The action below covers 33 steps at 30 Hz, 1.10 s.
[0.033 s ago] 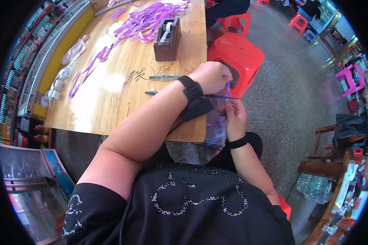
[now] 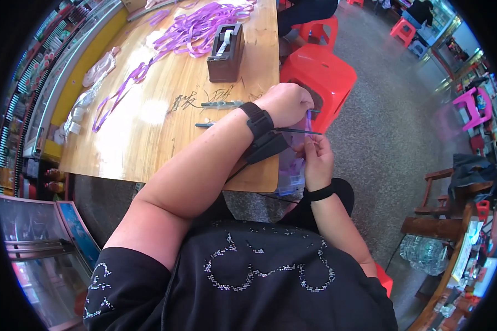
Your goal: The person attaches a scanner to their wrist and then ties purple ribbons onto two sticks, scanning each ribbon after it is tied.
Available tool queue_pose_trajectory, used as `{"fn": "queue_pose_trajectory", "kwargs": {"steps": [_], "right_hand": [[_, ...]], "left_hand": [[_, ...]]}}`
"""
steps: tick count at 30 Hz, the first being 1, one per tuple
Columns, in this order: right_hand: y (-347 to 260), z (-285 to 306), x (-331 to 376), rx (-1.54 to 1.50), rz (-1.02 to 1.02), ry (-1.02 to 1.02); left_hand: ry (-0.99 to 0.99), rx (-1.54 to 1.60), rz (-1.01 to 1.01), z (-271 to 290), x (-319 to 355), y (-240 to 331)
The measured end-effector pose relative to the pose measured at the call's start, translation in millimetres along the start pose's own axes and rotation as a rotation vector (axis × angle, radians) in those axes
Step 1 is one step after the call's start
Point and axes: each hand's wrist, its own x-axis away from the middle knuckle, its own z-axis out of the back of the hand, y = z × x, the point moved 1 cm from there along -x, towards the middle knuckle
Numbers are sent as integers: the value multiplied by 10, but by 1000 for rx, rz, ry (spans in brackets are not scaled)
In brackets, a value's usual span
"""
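Past the table's right edge, my left hand [image 2: 289, 105] is closed, fingers curled down on a purple ribbon [image 2: 308, 117]. Just below it, my right hand [image 2: 319, 159] pinches the lower part of that ribbon between thumb and fingers. The short stretch between the hands passes a thin dark rod. That rod reaches out from a black device [image 2: 268, 148] at the table edge, partly hidden beneath my left wrist. Under the hands is a clear bluish plastic bin [image 2: 289, 185] with purple material in it. Black bands are on both wrists.
On the wooden table [image 2: 132, 129] are a heap of purple ribbon [image 2: 199, 30], a dark tape dispenser [image 2: 226, 53] and two pens, one [image 2: 222, 105] farther back. A red stool [image 2: 323, 74] stands beyond my hands. Shelves line the left side; a seated person is partly visible at the far end.
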Motion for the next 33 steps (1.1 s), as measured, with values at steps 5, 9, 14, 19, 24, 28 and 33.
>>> {"fn": "queue_pose_trajectory", "kwargs": {"steps": [5, 9, 14, 19, 24, 28, 33], "right_hand": [[-124, -74, 84, 28, 35, 79], [-185, -77, 157, 33, 25, 50], [-198, -41, 218, 48, 11, 94], [-181, 36, 185, 157, 29, 141], [-152, 39, 154, 60, 40, 94], [-53, 66, -18, 153, 160, 43], [112, 55, -131, -34, 50, -13]], "left_hand": [[-16, 21, -10, 32, 15, -26], [-67, -8, -35, 38, 11, -36], [-63, -27, -33, 34, 18, -16], [-56, 11, 7, 25, 25, -28], [-37, -14, -19, 33, 20, -40], [-54, -24, 13, 36, 8, -17], [-64, -59, 20, 2, 2, -60]]}}
